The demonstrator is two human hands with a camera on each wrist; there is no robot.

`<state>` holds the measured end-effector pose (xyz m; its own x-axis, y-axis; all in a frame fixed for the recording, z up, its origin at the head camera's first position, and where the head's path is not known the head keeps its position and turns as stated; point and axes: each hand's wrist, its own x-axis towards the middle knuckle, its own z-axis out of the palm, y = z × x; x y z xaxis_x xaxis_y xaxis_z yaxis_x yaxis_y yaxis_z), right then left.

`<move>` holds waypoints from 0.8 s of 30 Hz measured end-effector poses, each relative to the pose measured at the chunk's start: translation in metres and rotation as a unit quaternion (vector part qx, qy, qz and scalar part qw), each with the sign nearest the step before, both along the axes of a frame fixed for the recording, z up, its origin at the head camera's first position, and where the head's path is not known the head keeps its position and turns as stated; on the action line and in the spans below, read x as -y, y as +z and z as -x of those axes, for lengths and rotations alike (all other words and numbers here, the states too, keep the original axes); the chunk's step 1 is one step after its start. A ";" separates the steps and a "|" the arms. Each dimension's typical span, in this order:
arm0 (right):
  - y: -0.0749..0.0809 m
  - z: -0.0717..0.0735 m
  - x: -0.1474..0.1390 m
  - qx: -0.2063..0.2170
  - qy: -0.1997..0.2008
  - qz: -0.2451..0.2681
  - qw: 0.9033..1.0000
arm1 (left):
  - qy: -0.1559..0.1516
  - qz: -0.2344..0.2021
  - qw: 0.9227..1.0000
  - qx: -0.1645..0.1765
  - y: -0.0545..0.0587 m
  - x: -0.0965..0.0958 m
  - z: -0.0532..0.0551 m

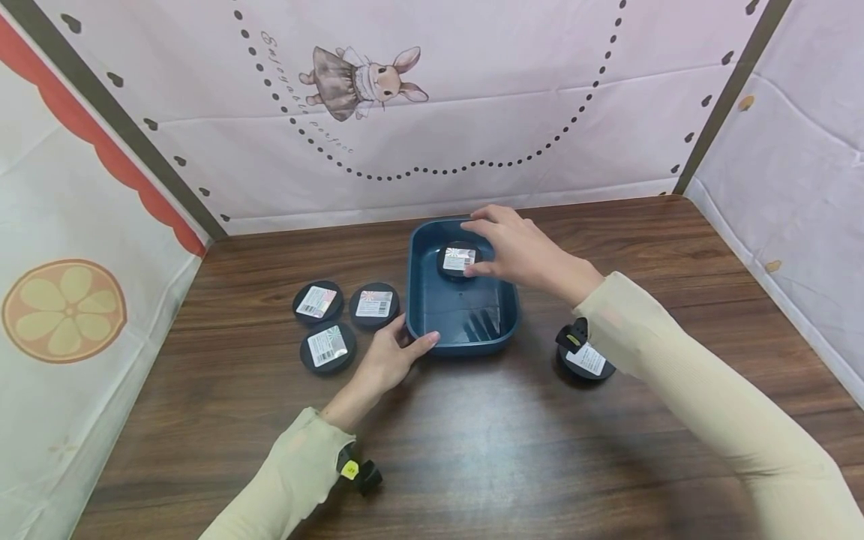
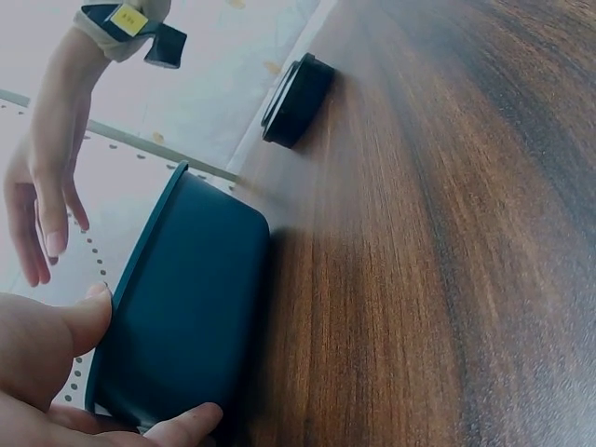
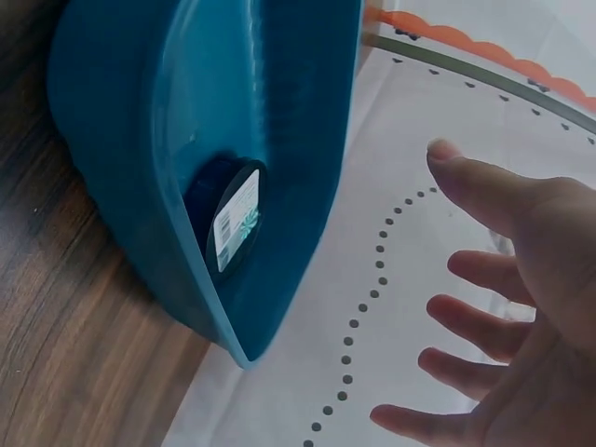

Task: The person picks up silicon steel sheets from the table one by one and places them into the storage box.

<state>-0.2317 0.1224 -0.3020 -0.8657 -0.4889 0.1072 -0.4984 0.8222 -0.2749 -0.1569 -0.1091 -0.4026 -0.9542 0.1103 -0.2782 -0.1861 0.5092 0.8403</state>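
Observation:
A blue plastic bin (image 1: 462,319) stands on the table, with one round black container (image 1: 460,259) bearing a white label inside, towards its far end. My left hand (image 1: 391,356) grips the bin's near left corner; in the left wrist view the thumb lies at the rim and a finger is against the wall. Over the bin's far right side hovers my right hand (image 1: 516,247), its fingers spread and slightly bent. In the right wrist view that hand (image 3: 503,298) holds nothing and is apart from the container.
Left of the bin lie three similar round black containers (image 1: 319,302), (image 1: 374,305), (image 1: 328,348) with labels. Another black container (image 1: 586,361) sits to the right, partly under the right wrist's strap. Printed cloth (image 1: 486,97) hangs behind the wooden table (image 1: 513,450).

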 end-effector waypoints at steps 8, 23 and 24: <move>0.002 -0.016 -0.010 -0.022 -0.001 0.009 1.000 | -0.001 0.001 1.000 -0.003 0.000 0.000 0.000; 0.000 -0.043 -0.023 -0.026 -0.006 0.018 0.999 | 0.004 0.000 1.000 -0.002 0.000 -0.001 0.000; -0.001 -0.044 -0.024 -0.026 -0.008 0.020 0.999 | 0.004 0.000 1.000 -0.003 0.000 -0.001 0.000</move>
<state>-0.1872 0.1467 -0.3026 -0.8658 -0.4700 0.1718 -0.5004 0.8186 -0.2819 -0.1565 -0.1077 -0.4027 -0.9567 0.1023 -0.2724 -0.1853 0.5075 0.8415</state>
